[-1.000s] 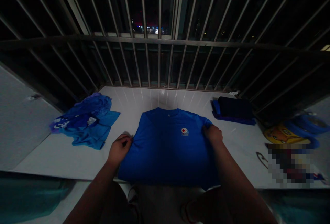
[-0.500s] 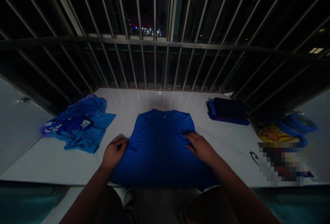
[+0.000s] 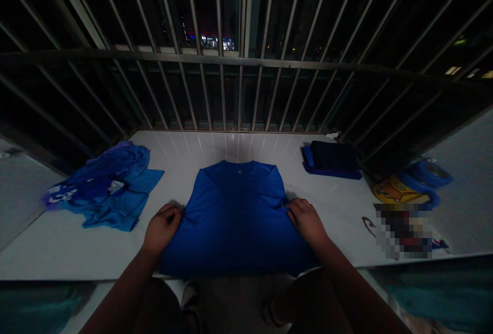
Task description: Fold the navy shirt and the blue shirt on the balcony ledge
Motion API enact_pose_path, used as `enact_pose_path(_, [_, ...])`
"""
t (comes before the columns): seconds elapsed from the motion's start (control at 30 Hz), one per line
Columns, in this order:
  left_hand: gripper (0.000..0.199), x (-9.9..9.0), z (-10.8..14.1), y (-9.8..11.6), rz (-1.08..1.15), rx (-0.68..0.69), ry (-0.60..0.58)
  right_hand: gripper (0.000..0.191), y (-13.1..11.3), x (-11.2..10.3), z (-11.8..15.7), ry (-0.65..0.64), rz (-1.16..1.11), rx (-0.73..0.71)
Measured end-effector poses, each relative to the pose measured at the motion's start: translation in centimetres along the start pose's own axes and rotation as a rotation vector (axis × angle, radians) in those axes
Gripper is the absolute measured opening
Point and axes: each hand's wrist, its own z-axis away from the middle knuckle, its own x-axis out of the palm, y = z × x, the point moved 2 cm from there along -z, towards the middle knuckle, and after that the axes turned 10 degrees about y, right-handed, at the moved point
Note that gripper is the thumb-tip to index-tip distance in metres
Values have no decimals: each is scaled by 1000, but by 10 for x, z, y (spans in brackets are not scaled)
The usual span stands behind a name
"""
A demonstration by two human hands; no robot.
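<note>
A blue T-shirt (image 3: 236, 216) lies spread on the white ledge, its collar toward the barred window and its hem at the front edge. Both sleeves look tucked inward. My left hand (image 3: 164, 226) pinches the shirt's left edge between thumb and fingers. At the opposite edge, my right hand (image 3: 306, 220) has its fingertips closed on the cloth. Small creases run inward from both grips. A small pale logo shows below the collar.
Rumpled blue and purple clothes (image 3: 111, 185) lie at the left of the white ledge (image 3: 185, 144). Folded dark clothes (image 3: 333, 158) are stacked at the back right. Farther right sit a yellow item (image 3: 396, 190) and a blue round object (image 3: 429, 174). Metal bars (image 3: 241, 93) stand behind.
My right hand has moved from lying on the shirt's right side to gripping its edge, and that side now looks drawn in straighter. My left hand keeps its pinch. The view has shifted slightly.
</note>
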Motion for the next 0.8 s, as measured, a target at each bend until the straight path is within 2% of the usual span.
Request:
enact_pose_path(0.13, [39, 2, 0, -3, -2, 3, 7, 28, 7, -13, 11, -24, 106, -150])
enact_pose_path(0.27, [37, 2, 1, -4, -9, -5, 19, 40, 24, -20, 23, -83, 164, -135])
enact_pose_path(0.37, [38, 2, 1, -3, 3, 7, 22, 46, 29, -22, 25, -69, 134, -117])
enact_pose_path(0.43, [38, 1, 1, -2, 7, 13, 28, 46, 22, -23, 23, -28, 79, -114])
enact_pose_path(0.53, [38, 1, 1, -1, 8, 15, 27, 39, -1, -20, 14, 12, 4, -92])
enact_pose_path(0.67, [37, 1, 1, -1, -10, 6, 22, 38, -35, -8, -1, -101, 36, 16])
enact_pose_path(0.8, [37, 2, 1, -5, -12, 20, 24, 36, -42, -6, -20, -215, 30, 105])
